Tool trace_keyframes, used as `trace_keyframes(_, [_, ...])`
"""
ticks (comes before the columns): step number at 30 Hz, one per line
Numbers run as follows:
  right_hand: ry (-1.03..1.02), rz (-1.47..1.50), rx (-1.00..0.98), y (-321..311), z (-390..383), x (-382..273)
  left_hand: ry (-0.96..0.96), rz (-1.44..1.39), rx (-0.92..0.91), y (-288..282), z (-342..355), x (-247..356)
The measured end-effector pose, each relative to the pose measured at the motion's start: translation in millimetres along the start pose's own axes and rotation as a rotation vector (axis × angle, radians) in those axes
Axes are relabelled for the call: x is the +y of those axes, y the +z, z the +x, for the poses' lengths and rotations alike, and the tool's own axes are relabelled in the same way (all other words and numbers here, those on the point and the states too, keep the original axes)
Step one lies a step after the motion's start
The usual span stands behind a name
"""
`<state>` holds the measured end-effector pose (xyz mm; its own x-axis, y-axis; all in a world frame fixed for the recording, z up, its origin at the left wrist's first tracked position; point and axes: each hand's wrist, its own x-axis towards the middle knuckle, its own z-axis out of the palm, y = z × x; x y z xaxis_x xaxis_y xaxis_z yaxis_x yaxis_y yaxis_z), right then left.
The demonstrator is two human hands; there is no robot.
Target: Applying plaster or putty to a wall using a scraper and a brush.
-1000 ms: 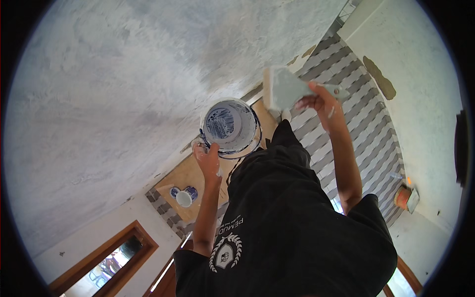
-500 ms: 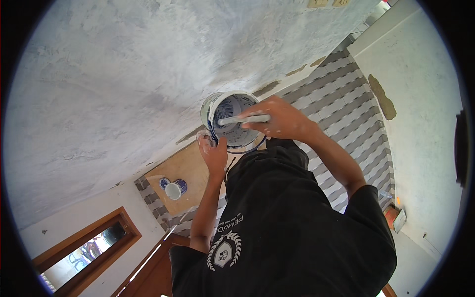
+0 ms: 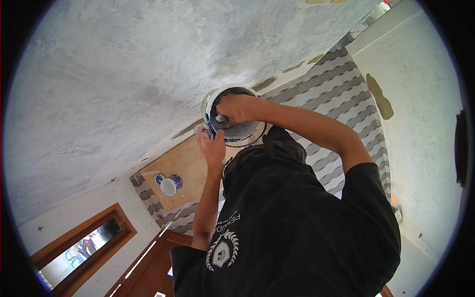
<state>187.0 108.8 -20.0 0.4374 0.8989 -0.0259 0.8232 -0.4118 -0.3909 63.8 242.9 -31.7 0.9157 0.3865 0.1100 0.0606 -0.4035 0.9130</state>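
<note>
In front of my body is a white bucket [image 3: 242, 130] with blue marks, grey-white coating smeared over its inside and rim. My left hand [image 3: 212, 147], spotted with white, grips its near-left rim, thumb on the inner side. Deep inside the bucket mouth, my right hand [image 3: 238, 109] is closed round a pale, coating-smeared tool [image 3: 220, 118]. Only the rounded end of its handle shows past the fingers; its working end is hidden, so its kind is unclear.
A wall with patchy grey-white coating [image 3: 123, 74] rises just beyond the bucket. Below lies a tan board [image 3: 185, 161] bearing a small white-and-blue tub [image 3: 168, 186] and a blue-and-white round item [image 3: 159, 178]. Striped tiles [image 3: 321, 94] cover the floor; a wooden-framed opening [image 3: 126, 220] is at lower left.
My right hand has moved left and down into the bucket, turning the tool so that its long handle no longer shows. My left hand keeps its hold on the rim.
</note>
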Motion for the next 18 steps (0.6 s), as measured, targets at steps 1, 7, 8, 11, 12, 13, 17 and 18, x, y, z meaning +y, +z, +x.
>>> trace_keyframes(1, [-0.003, 0.001, -0.003, -1.6, 3.0, -1.5, -0.008, -0.020, -0.002, -0.2, -0.9, 0.0])
trace_keyframes(7, [0.222, 0.274, 0.103, 8.6, 3.4, 4.8, -0.051, -0.044, -0.017, 3.2, -1.7, -14.6])
trace_keyframes(8, [0.306, 0.381, 0.039, 5.7, 2.3, 4.3, -0.050, -0.044, -0.020, 3.4, -1.7, -12.2])
trace_keyframes(11, [0.416, 0.587, -0.052, -4.0, -3.8, 5.3, -0.123, -0.016, -0.024, 2.7, -1.2, -6.6])
trace_keyframes(12, [0.440, 0.685, -0.080, -7.5, -7.6, 6.3, -0.096, -0.020, -0.016, 3.0, -0.7, -10.4])
trace_keyframes(13, [0.438, 0.684, -0.077, -12.0, -12.1, 4.8, -0.069, -0.023, -0.007, 2.5, 0.1, -13.6])
trace_keyframes(17, [0.456, 0.819, 0.083, -42.0, -39.8, -16.5, -0.110, -0.085, 0.023, -0.8, 5.9, -23.8])
trace_keyframes(18, [0.459, 0.857, 0.154, -47.4, -47.1, -18.3, -0.146, -0.082, 0.021, -1.5, 8.5, -26.5])
